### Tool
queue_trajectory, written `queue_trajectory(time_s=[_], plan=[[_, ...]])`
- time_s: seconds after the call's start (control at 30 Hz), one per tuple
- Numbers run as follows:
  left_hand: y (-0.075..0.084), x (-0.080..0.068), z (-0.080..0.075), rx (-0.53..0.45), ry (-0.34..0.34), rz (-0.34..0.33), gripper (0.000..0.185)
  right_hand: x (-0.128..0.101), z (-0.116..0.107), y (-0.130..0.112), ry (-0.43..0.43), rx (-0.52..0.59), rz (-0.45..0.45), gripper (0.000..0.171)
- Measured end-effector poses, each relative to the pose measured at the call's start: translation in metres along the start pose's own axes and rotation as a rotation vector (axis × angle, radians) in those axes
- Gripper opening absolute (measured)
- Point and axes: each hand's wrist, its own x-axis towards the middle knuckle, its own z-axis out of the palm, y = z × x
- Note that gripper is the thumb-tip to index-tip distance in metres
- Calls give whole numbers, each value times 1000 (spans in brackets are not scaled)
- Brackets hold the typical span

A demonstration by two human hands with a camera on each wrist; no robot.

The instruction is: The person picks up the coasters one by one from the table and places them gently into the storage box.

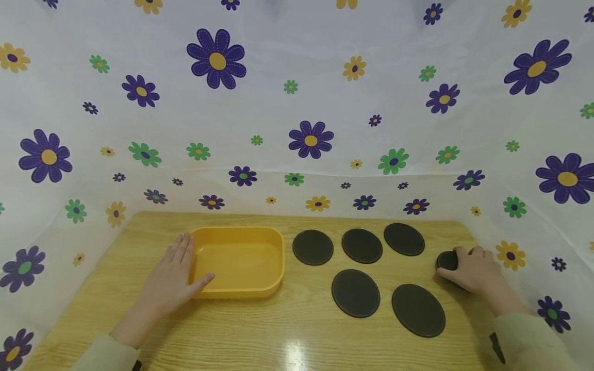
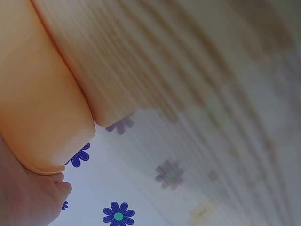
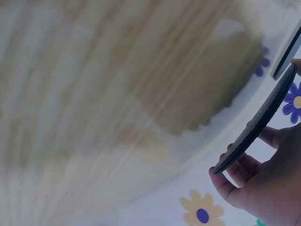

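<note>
At the table's left stands a yellow rectangular tray [image 1: 241, 294], its inside bare. My left hand [image 1: 169, 273] rests against its left side, fingers straight along the rim and thumb spread over the near left corner. In the left wrist view the tray's side [image 2: 47, 94] fills the left, with part of the hand [image 2: 28, 197] at its end. At the far right my right hand [image 1: 478, 270] grips a round black coaster [image 1: 447, 260] by its edge. The right wrist view shows that coaster [image 3: 254, 127] tilted, fingertips and thumb at opposite edges.
Several more black coasters lie flat between the tray and my right hand, among them one at the back [image 1: 404, 239] and one at the front [image 1: 418, 310]. A white flowered cloth [image 1: 260, 113] walls in the back and sides of the wooden table [image 1: 232, 335].
</note>
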Motion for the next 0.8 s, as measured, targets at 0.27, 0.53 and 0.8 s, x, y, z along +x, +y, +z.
queue_trajectory(time_s=[0.27,0.53,0.8], plan=[[1,-1,-4,-1,4,9,108,4,-10,-24,22,-31,-47,95],[0,0,-4,-5,-2,27,106,4,-16,-49,84,-33,-103,91],[1,2,-4,-10,-7,32,105,1,-26,-77,107,-38,-167,89]])
